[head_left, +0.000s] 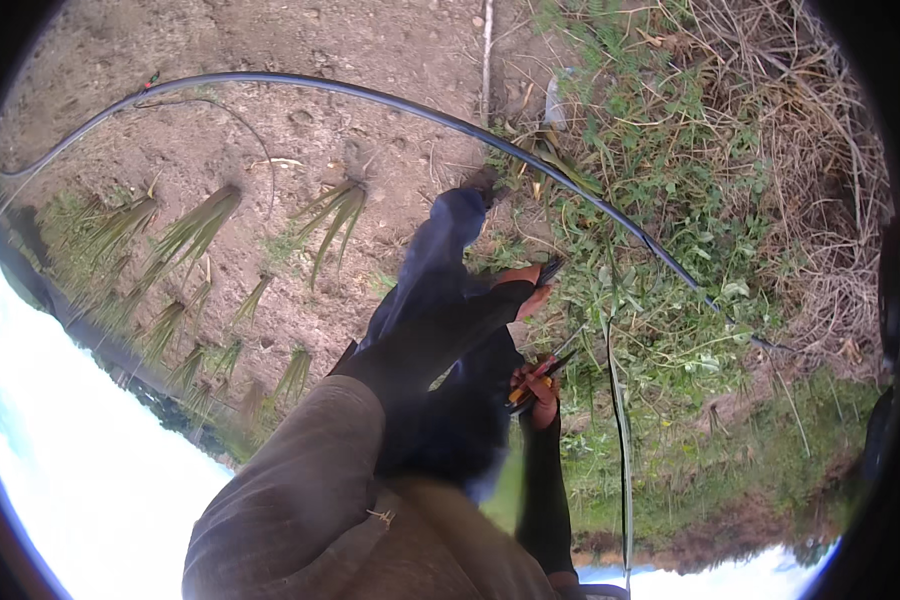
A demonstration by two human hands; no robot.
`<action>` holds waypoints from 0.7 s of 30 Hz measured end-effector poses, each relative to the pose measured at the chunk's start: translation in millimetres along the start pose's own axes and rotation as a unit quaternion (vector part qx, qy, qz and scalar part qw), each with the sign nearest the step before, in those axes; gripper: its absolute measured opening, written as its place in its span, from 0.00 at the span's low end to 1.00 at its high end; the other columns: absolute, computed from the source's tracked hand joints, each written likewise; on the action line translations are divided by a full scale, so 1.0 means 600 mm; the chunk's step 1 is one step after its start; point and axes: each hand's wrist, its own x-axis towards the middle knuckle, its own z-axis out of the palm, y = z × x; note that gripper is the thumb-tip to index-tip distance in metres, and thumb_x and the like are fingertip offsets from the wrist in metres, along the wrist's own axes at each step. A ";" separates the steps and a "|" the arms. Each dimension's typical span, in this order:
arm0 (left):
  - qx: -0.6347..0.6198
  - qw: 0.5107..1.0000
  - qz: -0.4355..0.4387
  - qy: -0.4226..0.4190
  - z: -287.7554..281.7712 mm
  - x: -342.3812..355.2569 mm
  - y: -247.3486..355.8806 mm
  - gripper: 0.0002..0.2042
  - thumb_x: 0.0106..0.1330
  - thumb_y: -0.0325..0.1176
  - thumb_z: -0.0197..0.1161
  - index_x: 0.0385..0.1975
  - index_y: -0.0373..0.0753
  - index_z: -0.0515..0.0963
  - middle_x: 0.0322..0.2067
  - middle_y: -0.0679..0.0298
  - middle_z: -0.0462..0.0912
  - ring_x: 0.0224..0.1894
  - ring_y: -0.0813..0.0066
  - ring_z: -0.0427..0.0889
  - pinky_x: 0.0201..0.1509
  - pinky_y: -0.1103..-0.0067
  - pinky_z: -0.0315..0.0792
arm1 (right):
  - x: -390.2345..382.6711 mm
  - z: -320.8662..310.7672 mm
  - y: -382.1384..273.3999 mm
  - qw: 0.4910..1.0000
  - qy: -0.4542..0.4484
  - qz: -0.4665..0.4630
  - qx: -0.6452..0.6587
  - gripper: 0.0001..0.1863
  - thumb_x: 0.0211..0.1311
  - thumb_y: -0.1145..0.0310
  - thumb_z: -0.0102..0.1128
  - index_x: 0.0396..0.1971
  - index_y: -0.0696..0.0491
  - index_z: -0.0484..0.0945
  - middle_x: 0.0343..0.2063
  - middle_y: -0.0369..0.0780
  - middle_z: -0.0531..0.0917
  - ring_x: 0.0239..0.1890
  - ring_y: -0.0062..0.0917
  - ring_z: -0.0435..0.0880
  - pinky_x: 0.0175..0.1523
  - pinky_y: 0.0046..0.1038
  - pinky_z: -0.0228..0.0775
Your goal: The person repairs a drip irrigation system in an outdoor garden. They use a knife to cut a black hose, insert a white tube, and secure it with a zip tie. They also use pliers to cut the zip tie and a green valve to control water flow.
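Observation:
My left hand (533, 285), at the end of a black sleeve, is closed near my bent leg. A small dark bundle (550, 268) shows at its fingers, too unclear to name. Below it in the picture, my right hand (542, 395) grips a hand tool with red and orange handles and dark pointed jaws (560, 364), which looks like pruning shears. Its jaws point up and to the right, over the weeds. A long thin green and dark strip (622, 430) runs just right of my right hand.
A black pipe (370, 95) arcs across the ground, with a red and green fitting (150, 82) and a thin side tube (240, 115). Spiky leaf clumps (195, 225) stand left on bare soil. Green weeds (660, 200) and dry brush (820, 150) lie right.

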 end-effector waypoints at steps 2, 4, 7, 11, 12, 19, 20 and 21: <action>-0.001 0.974 0.202 0.105 -0.022 0.015 -0.064 0.08 0.62 0.38 0.60 0.34 0.44 0.70 0.13 0.67 0.67 0.11 0.73 0.67 0.16 0.74 0.59 | -0.049 0.062 0.003 0.994 -0.059 0.014 -0.093 0.19 0.57 0.81 0.57 0.47 0.48 0.71 0.36 0.40 0.79 0.41 0.31 0.77 0.44 0.31 0.72; -0.225 0.969 0.088 0.050 -0.087 -0.041 -0.015 0.09 0.62 0.38 0.62 0.32 0.43 0.71 0.14 0.69 0.66 0.12 0.74 0.68 0.15 0.74 0.62 | -0.084 0.054 0.007 0.972 -0.069 -0.003 -0.224 0.17 0.58 0.80 0.56 0.46 0.47 0.71 0.36 0.40 0.78 0.41 0.31 0.77 0.43 0.31 0.72; -0.419 0.906 0.064 0.022 -0.220 -0.182 0.037 0.09 0.62 0.38 0.62 0.29 0.42 0.71 0.13 0.72 0.63 0.10 0.80 0.62 0.13 0.77 0.58 | -0.116 0.036 0.026 0.953 -0.108 0.015 -0.283 0.15 0.60 0.75 0.54 0.46 0.46 0.70 0.34 0.38 0.77 0.39 0.29 0.77 0.38 0.31 0.73; -0.345 0.900 0.076 0.256 -0.356 -0.343 -0.050 0.11 0.59 0.37 0.64 0.32 0.38 0.71 0.10 0.67 0.63 0.06 0.78 0.61 0.07 0.77 0.56 | -0.155 0.184 0.022 0.908 -0.198 0.024 -0.369 0.12 0.56 0.73 0.61 0.40 0.55 0.71 0.30 0.41 0.77 0.27 0.27 0.77 0.33 0.28 0.71; -0.312 0.897 0.034 0.310 -0.382 -0.377 -0.088 0.07 0.61 0.37 0.62 0.31 0.41 0.76 0.11 0.72 0.64 0.09 0.81 0.61 0.11 0.78 0.52 | -0.157 0.202 0.020 0.909 -0.204 0.032 -0.361 0.12 0.56 0.73 0.61 0.40 0.55 0.71 0.30 0.41 0.77 0.27 0.26 0.76 0.32 0.27 0.70; -0.178 0.874 -0.121 0.436 -0.340 -0.677 -0.504 0.13 0.56 0.41 0.65 0.27 0.36 0.76 0.08 0.61 0.69 0.10 0.68 0.73 0.12 0.70 0.66 | -0.146 0.158 -0.030 0.921 -0.188 0.109 -0.323 0.08 0.65 0.70 0.48 0.43 0.45 0.69 0.28 0.33 0.73 0.30 0.20 0.73 0.32 0.24 0.68; -0.161 0.867 -0.131 0.454 -0.304 -0.700 -0.637 0.15 0.55 0.43 0.64 0.25 0.35 0.76 0.08 0.58 0.71 0.10 0.66 0.74 0.12 0.69 0.67 | -0.158 0.146 -0.023 0.928 -0.159 0.117 -0.316 0.09 0.64 0.72 0.48 0.43 0.46 0.69 0.28 0.33 0.74 0.30 0.20 0.73 0.32 0.24 0.68; -0.185 0.860 -0.168 0.446 -0.251 -0.716 -0.685 0.16 0.54 0.44 0.64 0.24 0.35 0.75 0.09 0.57 0.72 0.10 0.65 0.74 0.12 0.69 0.67 | -0.177 0.135 -0.025 0.899 -0.162 0.053 -0.403 0.08 0.64 0.69 0.50 0.42 0.48 0.70 0.28 0.34 0.74 0.29 0.22 0.73 0.32 0.24 0.68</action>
